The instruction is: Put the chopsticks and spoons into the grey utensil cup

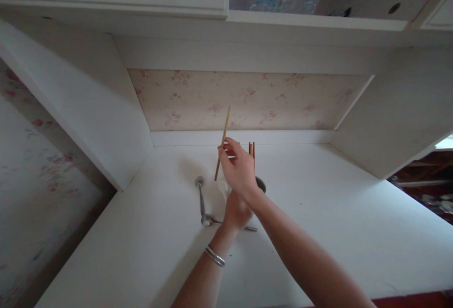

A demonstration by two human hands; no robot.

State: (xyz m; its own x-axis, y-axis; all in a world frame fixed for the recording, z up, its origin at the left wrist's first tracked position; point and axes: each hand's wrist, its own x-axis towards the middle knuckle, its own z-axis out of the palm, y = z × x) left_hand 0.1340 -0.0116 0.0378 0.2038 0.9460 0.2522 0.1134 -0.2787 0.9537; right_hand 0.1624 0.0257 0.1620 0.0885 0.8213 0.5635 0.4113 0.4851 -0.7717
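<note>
The right hand (239, 168) pinches a wooden chopstick (225, 126), but from here I can't tell whether the half-hidden left hand (236, 211) grips anything.

– Surface?
– White tabletop (318, 232).
– On it?
– First metal spoon (201, 200) lengthwise, bowl at far end; second metal spoon (207, 220) crosswise, handle partly hidden.
– Cup (261, 184)?
– Base hidden, can't tell if it's down.

Positions Noted

On the flat white tabletop (336, 213), we note one silver round-bowled metal spoon (201, 200) left of the grey round cup (261, 184), a second spoon (207, 220) nearer us. Slim brown wooden chopsticks (254, 153) stand at the cup, bases hidden.
</note>
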